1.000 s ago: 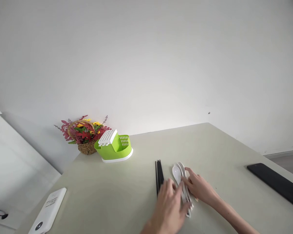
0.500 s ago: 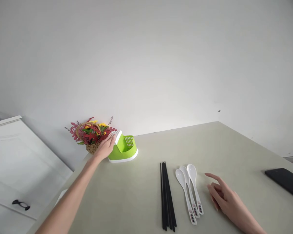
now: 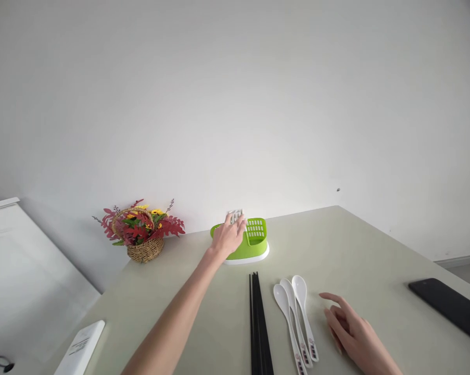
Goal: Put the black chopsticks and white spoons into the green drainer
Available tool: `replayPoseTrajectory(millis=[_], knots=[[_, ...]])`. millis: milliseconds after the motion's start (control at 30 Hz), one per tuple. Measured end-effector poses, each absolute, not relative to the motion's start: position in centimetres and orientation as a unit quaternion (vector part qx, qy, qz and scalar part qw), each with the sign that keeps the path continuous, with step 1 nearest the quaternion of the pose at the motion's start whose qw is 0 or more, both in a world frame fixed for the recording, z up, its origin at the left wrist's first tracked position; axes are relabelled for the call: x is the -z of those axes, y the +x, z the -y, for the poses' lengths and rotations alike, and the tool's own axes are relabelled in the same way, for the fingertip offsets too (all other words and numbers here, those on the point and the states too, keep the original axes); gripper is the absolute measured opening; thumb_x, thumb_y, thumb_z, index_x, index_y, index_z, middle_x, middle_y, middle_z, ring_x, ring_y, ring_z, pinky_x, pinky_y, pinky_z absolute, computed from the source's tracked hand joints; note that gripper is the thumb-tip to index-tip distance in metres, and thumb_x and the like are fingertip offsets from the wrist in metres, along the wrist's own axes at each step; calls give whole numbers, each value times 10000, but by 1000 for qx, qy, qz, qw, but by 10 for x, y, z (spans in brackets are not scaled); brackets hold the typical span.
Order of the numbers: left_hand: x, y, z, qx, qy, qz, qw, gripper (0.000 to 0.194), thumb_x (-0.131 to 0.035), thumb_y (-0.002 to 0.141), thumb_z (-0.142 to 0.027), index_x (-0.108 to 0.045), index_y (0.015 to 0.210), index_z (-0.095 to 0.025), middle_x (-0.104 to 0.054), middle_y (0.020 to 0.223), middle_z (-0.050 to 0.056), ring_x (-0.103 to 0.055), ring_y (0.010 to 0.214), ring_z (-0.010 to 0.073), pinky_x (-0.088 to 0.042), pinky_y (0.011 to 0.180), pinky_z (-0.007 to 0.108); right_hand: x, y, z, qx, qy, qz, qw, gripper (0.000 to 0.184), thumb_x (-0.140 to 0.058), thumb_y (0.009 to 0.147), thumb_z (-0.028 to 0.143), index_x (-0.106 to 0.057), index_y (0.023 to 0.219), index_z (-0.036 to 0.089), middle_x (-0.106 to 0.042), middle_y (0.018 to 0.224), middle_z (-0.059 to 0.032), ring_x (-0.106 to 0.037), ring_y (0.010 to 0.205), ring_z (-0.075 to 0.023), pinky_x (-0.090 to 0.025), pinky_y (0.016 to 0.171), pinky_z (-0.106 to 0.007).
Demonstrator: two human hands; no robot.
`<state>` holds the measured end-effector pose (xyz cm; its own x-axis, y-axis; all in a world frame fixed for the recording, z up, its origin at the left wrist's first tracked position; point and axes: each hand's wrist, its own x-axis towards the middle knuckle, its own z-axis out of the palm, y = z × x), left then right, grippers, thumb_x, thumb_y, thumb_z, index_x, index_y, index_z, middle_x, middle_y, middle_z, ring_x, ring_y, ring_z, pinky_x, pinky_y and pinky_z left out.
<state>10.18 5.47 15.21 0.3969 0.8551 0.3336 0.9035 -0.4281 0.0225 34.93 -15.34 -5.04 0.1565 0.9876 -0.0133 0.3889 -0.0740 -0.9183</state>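
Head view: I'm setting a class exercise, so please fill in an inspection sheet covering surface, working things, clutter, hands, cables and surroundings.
Surface: pale table, smooth-looking.
Working things: green caddy with a white base; black chopsticks in a bundle, count unclear; three white spoons to their right.
Clutter: flower basket left of the caddy; white slab lower left; black slab at right.
Hands: left hand on the caddy's white slatted part, grip unclear; right hand beside the spoons, nothing seen in it.
Cables: nothing seen.
Surroundings: plain wall behind; white cabinet at left.

The 3 spoons (image 3: 297, 321) look glossy, the chopsticks (image 3: 261, 328) matt.
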Motion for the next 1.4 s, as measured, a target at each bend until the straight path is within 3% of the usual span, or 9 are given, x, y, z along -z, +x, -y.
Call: replayPoseTrajectory(millis=[167,333,467,533,633,733,867,1133,1400], knots=[[-149,153,-39,139,-849,498,107,621,-174,1033,-600,-534,1461,-331,-498,1477,113,-674,833,214,-519,790,387,43,349,155,-351,-635,538,429,515,-390,956,600,-494,1333,264,-470,561,67,-489,555,-183,-420,610,-279],[-155,149,-15,273,-819,470,185,509,-279,1055,-508,-563,1405,-270,-595,1272,118,-599,1060,264,-438,974,429,42,349,155,-357,-637,537,422,508,-362,972,595,-484,1323,250,-481,579,64,-497,565,-182,-424,625,-281],[-128,108,10,355,-773,512,122,338,-353,1054,-344,-599,1239,-207,-613,1099,95,-633,904,189,-486,811,314,45,350,155,-353,-640,540,418,511,-377,967,600,-511,1305,241,-479,572,61,-493,565,-180,-430,623,-279],[-96,85,28,310,-775,546,66,264,-370,1037,-293,-620,1053,-207,-637,976,59,-630,763,167,-468,673,285,47,351,155,-348,-640,541,420,512,-392,961,600,-532,1295,239,-489,570,59,-500,564,-179,-436,624,-277],[-40,61,61,243,-780,576,14,264,-398,1028,-318,-588,880,-211,-645,837,40,-642,726,180,-461,650,288,51,353,156,-341,-643,545,416,509,-409,954,596,-558,1287,239,-511,577,56,-522,571,-178,-447,630,-273],[0,54,96,246,-781,573,2,246,-427,1024,-361,-554,873,-215,-638,810,37,-653,750,199,-483,694,316,55,356,157,-335,-651,552,399,523,-405,955,606,-565,1287,235,-510,573,59,-534,576,-179,-452,628,-273],[13,55,124,271,-783,559,20,177,-492,1000,-355,-527,890,-222,-631,849,37,-644,795,218,-489,758,357,59,359,155,-325,-656,555,395,538,-412,942,624,-578,1274,234,-508,554,66,-541,563,-180,-458,626,-280],[4,44,120,207,-785,581,47,153,-558,960,-333,-559,866,-213,-646,856,36,-642,799,238,-484,758,375,65,359,155,-329,-656,552,395,559,-397,954,646,-535,1301,230,-502,567,67,-549,560,-186,-460,629,-302],[-45,8,95,-10,-756,654,10,153,-535,980,-238,-658,932,-159,-720,974,117,-695,940,277,-491,784,364,66,362,155,-331,-662,555,380,583,-398,942,654,-535,1309,222,-520,579,62,-555,579,-189,-460,627,-297]])
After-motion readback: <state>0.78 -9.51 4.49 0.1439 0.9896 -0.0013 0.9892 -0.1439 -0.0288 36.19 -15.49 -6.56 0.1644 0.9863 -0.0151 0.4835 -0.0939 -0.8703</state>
